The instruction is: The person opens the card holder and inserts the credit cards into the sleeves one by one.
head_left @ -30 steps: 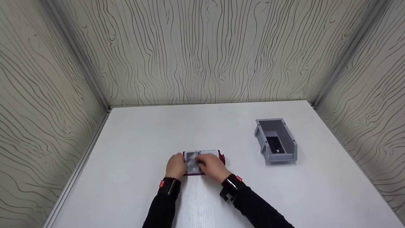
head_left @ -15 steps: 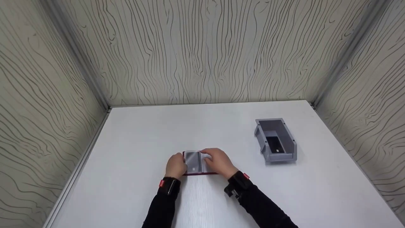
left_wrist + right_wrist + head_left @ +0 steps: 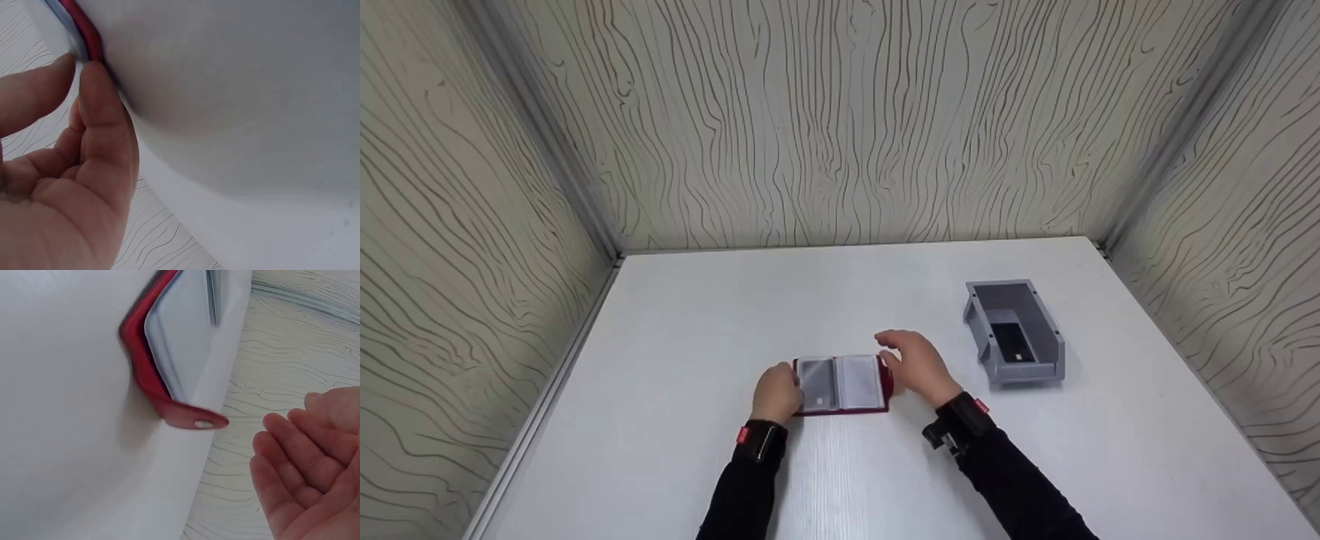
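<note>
A red card holder (image 3: 841, 411) lies spread open on the white table, showing clear plastic sleeves. Its left sleeve contains a dark card (image 3: 817, 382); the right sleeve (image 3: 860, 382) looks pale. My left hand (image 3: 776, 393) pinches the holder's left edge; the left wrist view shows thumb and forefinger on either side of the red cover (image 3: 87, 31). Just right of the holder, my right hand (image 3: 921, 366) is off the sleeves, fingers loosely bent and holding nothing. In the right wrist view, the closing flap (image 3: 191, 417) with its metal snap sticks up near those fingers (image 3: 281, 458).
A grey plastic bin (image 3: 1027, 371) stands on the table (image 3: 720, 307) to the right, with a black card (image 3: 1011, 343) inside. Patterned panels (image 3: 840, 135) wall in the table at the back and both sides.
My right hand has let go of the clear sleeve and moved right, off the holder. The sleeves now lie flat on both sides. My left hand has stayed at the left edge.
</note>
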`<state>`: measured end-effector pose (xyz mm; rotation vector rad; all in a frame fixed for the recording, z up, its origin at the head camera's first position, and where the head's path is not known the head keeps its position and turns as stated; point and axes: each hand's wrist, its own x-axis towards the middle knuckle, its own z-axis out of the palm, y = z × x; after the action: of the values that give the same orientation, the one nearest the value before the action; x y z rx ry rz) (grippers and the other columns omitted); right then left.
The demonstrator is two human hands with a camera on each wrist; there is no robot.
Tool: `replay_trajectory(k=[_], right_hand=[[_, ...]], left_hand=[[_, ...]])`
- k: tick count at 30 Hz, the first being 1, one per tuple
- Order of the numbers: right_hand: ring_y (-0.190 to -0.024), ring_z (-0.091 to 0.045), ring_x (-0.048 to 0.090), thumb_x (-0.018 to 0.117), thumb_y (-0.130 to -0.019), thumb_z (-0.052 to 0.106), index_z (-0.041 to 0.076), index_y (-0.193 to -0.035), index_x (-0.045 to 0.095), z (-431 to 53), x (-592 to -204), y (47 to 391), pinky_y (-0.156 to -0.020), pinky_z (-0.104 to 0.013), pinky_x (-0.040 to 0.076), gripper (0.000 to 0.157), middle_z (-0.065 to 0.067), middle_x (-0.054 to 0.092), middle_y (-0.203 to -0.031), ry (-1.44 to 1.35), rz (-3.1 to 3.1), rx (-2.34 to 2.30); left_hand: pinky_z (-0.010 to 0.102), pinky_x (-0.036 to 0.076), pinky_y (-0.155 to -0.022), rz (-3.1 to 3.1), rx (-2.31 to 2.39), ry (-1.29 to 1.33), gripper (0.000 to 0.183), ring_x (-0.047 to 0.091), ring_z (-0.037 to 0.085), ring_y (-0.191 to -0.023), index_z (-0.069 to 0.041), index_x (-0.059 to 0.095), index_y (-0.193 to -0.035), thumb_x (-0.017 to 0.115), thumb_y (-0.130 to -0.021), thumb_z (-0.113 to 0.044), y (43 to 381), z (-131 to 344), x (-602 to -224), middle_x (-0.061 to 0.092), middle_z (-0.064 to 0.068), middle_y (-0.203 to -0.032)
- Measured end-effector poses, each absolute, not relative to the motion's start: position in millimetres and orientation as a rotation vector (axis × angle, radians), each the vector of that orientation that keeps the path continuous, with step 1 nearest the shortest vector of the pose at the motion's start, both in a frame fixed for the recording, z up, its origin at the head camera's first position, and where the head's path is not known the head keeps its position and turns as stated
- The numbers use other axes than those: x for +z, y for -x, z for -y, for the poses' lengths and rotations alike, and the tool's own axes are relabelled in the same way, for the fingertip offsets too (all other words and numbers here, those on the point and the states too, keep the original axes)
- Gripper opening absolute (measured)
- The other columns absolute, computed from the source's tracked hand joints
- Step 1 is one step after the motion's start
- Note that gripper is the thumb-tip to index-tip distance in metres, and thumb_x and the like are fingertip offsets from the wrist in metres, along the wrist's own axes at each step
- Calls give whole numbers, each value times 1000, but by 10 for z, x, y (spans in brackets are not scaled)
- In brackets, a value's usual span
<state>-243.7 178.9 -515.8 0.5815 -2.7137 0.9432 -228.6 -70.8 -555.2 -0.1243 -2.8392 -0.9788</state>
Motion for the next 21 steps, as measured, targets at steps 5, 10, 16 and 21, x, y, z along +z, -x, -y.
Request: replay_trajectory(k=[5,10,16,21], right_hand=[[-98,-33,65,66,-91,1,-3,-115,67,-2112,-5085,2517,-88,-47,50,25,-17,69,-106,-482,2692,931],[-99,-35,64,63,-92,0,-7,-118,65,-2471,-5014,2585,-89,-48,50,26,-21,67,-107,-375,2686,957],[-104,-37,61,58,-96,3,-8,-123,61,-2802,-4900,2593,-90,-50,48,29,-24,65,-112,-229,2718,984],[-107,-40,59,53,-98,7,-9,-127,57,-3023,-4827,2596,-91,-52,46,33,-27,62,-116,-99,2763,951]], left_hand=[[44,49,-64,2842,-990,116,12,58,28,-66,0,58,-72,66,-69,8,2274,701,-5549,59,9,-68],[44,49,-64,2840,-1006,110,12,57,28,-65,0,58,-72,66,-68,8,2277,708,-5555,59,9,-67],[43,50,-66,2859,-1001,121,11,58,27,-67,-1,59,-73,66,-70,7,2289,720,-5566,59,8,-69],[43,49,-64,2852,-1000,120,12,56,26,-65,-2,58,-70,65,-68,7,2290,725,-5570,58,8,-67]])
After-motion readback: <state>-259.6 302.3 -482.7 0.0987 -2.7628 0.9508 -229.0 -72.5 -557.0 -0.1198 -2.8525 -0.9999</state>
